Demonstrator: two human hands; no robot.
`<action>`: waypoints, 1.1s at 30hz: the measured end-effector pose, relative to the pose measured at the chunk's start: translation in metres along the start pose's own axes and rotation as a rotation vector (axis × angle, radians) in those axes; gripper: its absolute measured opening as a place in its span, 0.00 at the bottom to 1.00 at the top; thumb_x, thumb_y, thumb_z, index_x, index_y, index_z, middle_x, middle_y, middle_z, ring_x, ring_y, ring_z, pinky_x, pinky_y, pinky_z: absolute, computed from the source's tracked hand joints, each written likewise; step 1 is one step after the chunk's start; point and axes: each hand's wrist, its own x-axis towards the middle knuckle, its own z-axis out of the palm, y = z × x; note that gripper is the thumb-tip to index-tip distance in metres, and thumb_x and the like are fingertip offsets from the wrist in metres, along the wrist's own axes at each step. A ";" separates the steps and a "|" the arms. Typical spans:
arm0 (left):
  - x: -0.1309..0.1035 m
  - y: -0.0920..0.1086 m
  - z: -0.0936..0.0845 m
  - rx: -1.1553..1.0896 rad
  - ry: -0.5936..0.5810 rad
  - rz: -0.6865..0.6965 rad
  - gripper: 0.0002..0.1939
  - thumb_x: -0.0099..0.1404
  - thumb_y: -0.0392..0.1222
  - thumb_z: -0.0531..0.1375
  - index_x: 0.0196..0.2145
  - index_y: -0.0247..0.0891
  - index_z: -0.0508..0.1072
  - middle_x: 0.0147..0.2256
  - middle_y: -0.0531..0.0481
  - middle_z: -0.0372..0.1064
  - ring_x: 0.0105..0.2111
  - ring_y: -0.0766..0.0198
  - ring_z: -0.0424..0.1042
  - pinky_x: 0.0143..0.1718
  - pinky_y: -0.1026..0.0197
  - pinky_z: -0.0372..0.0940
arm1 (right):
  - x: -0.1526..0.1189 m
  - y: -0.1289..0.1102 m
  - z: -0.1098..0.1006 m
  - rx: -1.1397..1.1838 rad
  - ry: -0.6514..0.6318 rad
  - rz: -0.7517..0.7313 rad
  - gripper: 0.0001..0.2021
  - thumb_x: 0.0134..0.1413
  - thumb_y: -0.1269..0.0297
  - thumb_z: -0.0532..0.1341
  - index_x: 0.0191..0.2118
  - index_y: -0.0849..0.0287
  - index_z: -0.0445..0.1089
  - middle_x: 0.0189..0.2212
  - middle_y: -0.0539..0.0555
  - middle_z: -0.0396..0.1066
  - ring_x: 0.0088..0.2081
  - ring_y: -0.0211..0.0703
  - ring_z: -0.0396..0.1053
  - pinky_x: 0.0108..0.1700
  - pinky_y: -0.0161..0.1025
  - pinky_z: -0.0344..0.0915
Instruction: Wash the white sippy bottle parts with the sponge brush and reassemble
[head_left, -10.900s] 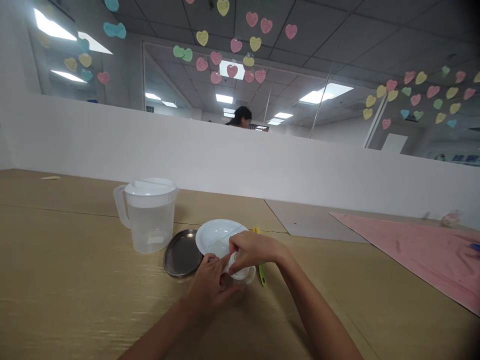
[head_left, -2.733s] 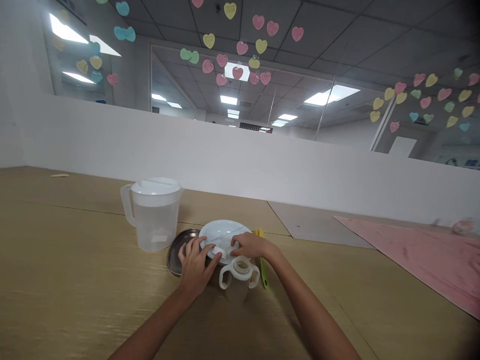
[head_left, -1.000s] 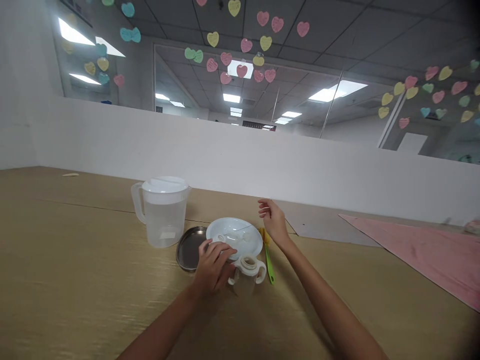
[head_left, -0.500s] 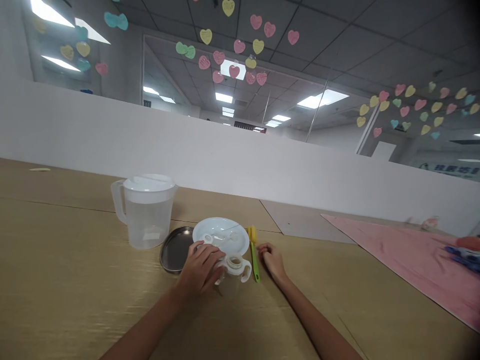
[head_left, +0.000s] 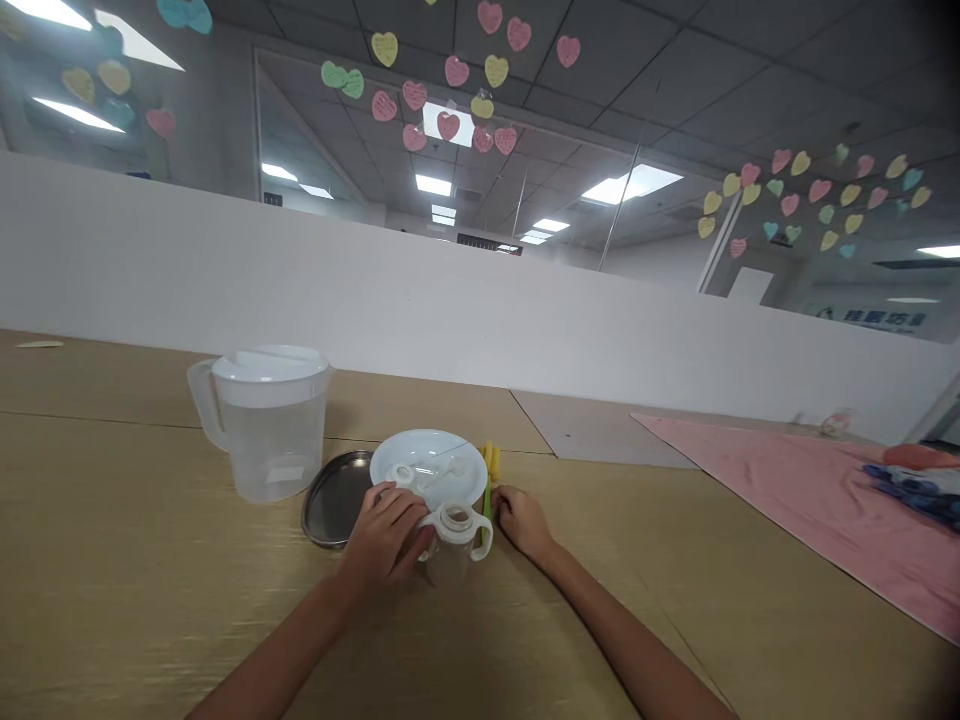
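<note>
A clear bottle (head_left: 450,565) with a white collar and two white handles stands upright, its mouth uncovered. My left hand (head_left: 384,535) is at its left handle, fingers bent, thumb against the bottle's side. Beyond it, a white bowl (head_left: 427,442) holds a small white ring-shaped part and clear pieces. My right hand (head_left: 523,518) rests on the table with curled fingers, at the green handle of a brush (head_left: 492,462) with a yellow head; whether the fingers grip the handle is hard to see.
Left of the bowl lies a dark metal tray (head_left: 337,500), with a lidded clear pitcher (head_left: 274,440) beside it. A pink cloth (head_left: 787,490) covers the right side of the table. A low white wall (head_left: 465,320) runs along the back.
My right hand has moved closer to the brush and the bottle, now partly covering the green handle. The whole view has shifted slightly. My left hand stays at the bottle.
</note>
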 end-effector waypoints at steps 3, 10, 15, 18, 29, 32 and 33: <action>0.000 0.000 0.000 -0.004 0.019 0.014 0.05 0.64 0.35 0.51 0.36 0.37 0.66 0.33 0.51 0.70 0.34 0.63 0.66 0.47 0.53 0.51 | 0.000 0.001 0.001 -0.008 0.006 -0.021 0.14 0.45 0.80 0.49 0.29 0.61 0.69 0.31 0.54 0.72 0.34 0.40 0.66 0.35 0.31 0.53; -0.001 -0.004 0.004 0.038 0.041 0.049 0.06 0.66 0.36 0.50 0.36 0.37 0.66 0.33 0.50 0.70 0.35 0.63 0.65 0.46 0.54 0.52 | 0.000 0.000 0.001 -0.023 0.013 -0.039 0.14 0.44 0.81 0.49 0.29 0.61 0.69 0.30 0.54 0.72 0.33 0.40 0.66 0.33 0.31 0.52; 0.000 -0.004 0.001 0.052 0.033 0.065 0.06 0.65 0.36 0.51 0.35 0.38 0.67 0.30 0.50 0.68 0.32 0.62 0.63 0.44 0.55 0.53 | 0.000 0.002 0.003 -0.025 0.015 -0.055 0.14 0.43 0.81 0.49 0.29 0.61 0.68 0.30 0.54 0.72 0.34 0.40 0.66 0.33 0.31 0.52; 0.000 -0.002 -0.002 0.042 0.032 0.067 0.05 0.63 0.36 0.53 0.35 0.37 0.68 0.27 0.50 0.66 0.30 0.62 0.61 0.41 0.54 0.54 | 0.001 0.002 0.004 -0.030 0.021 -0.058 0.14 0.43 0.81 0.49 0.28 0.61 0.68 0.30 0.54 0.72 0.33 0.40 0.66 0.33 0.31 0.52; -0.001 0.000 -0.001 -0.051 0.043 0.006 0.06 0.63 0.33 0.51 0.34 0.36 0.68 0.24 0.52 0.65 0.27 0.64 0.59 0.37 0.56 0.53 | 0.000 0.002 0.004 -0.049 0.023 -0.083 0.13 0.44 0.81 0.49 0.29 0.60 0.68 0.30 0.53 0.72 0.33 0.40 0.66 0.33 0.31 0.52; 0.000 0.000 -0.002 -0.037 0.064 0.006 0.06 0.63 0.34 0.51 0.34 0.36 0.68 0.24 0.52 0.65 0.27 0.63 0.60 0.38 0.56 0.54 | 0.000 0.002 0.004 -0.058 0.024 -0.086 0.13 0.45 0.81 0.49 0.29 0.60 0.68 0.30 0.54 0.72 0.34 0.40 0.66 0.34 0.31 0.52; 0.000 0.000 -0.002 -0.033 0.067 0.008 0.06 0.63 0.34 0.51 0.34 0.36 0.68 0.24 0.52 0.65 0.27 0.63 0.61 0.38 0.56 0.54 | 0.000 0.002 0.004 -0.060 0.024 -0.087 0.13 0.45 0.81 0.49 0.29 0.60 0.68 0.30 0.54 0.72 0.34 0.40 0.66 0.34 0.31 0.52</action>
